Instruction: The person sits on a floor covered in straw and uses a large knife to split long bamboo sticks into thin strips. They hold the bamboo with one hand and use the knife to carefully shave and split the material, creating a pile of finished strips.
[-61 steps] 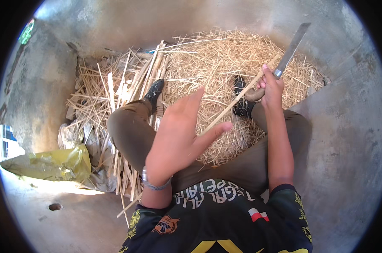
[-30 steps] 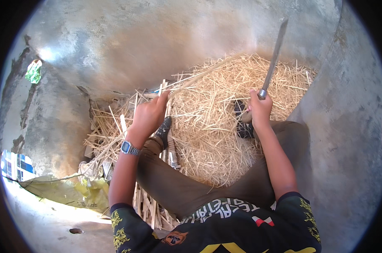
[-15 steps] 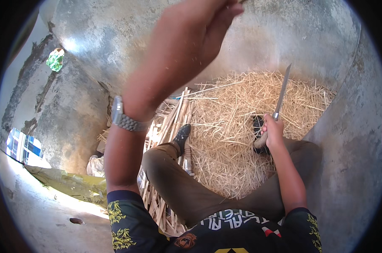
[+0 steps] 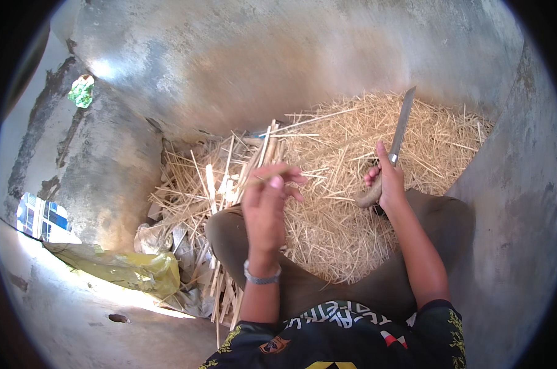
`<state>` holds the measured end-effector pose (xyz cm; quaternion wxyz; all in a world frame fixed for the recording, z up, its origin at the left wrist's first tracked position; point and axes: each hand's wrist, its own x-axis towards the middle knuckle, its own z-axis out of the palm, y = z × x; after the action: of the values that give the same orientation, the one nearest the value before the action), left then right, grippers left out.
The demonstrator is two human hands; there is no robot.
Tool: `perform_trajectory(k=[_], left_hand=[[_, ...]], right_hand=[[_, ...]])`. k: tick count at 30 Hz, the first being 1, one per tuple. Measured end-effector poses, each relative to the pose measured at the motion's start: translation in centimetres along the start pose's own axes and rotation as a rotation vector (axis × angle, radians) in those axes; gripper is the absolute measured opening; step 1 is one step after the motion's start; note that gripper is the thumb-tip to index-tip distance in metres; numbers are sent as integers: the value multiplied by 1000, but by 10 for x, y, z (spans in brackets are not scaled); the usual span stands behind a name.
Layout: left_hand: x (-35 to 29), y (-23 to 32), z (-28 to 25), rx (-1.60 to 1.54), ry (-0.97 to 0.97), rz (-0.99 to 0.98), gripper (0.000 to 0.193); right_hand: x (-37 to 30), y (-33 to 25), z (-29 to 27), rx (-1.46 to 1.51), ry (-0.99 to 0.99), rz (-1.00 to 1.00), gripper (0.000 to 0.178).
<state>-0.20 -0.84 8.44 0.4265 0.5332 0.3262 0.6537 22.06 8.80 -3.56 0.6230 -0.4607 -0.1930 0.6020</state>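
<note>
In my right hand (image 4: 390, 181) is a knife with a curved wooden handle (image 4: 369, 195). Its long straight blade (image 4: 403, 120) points up and away over the straw, with a metal collar where it meets the handle. My left hand (image 4: 267, 203), a metal watch band at its wrist, is over my left knee, thumb and fingers pinching a thin pale strip (image 4: 312, 158). That strip looks like bamboo and is blurred; it slants to the right toward the blade, and its far end is hard to make out against the straw.
Dry straw or shavings (image 4: 334, 234) are heaped between my bent legs and up to the wall (image 4: 278, 61). Split sticks (image 4: 226, 277) lie at my left. A yellow plastic sheet (image 4: 149, 273) and an opening in the wall (image 4: 42, 215) are farther left.
My left hand has come down from high in front to above my left knee, bringing the strip into view. The knife has shifted slightly left, its blade now showing broader.
</note>
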Motion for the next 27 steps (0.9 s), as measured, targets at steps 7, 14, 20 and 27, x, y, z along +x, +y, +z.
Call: perform_trajectory(k=[7, 14, 20, 27], left_hand=[[-95, -69, 10, -84, -367, -466, 18], [-133, -13, 23, 576, -764, 71, 25], [-115, 95, 34, 1245, -537, 599, 41], [-137, 8, -19, 1379, -239, -382, 48]], right_hand=[[11, 1, -13, 75, -34, -35, 36], [18, 29, -14, -45, -77, -73, 15], [-7, 39, -1, -205, -74, -193, 21], [-14, 41, 0, -401, -164, -440, 27]])
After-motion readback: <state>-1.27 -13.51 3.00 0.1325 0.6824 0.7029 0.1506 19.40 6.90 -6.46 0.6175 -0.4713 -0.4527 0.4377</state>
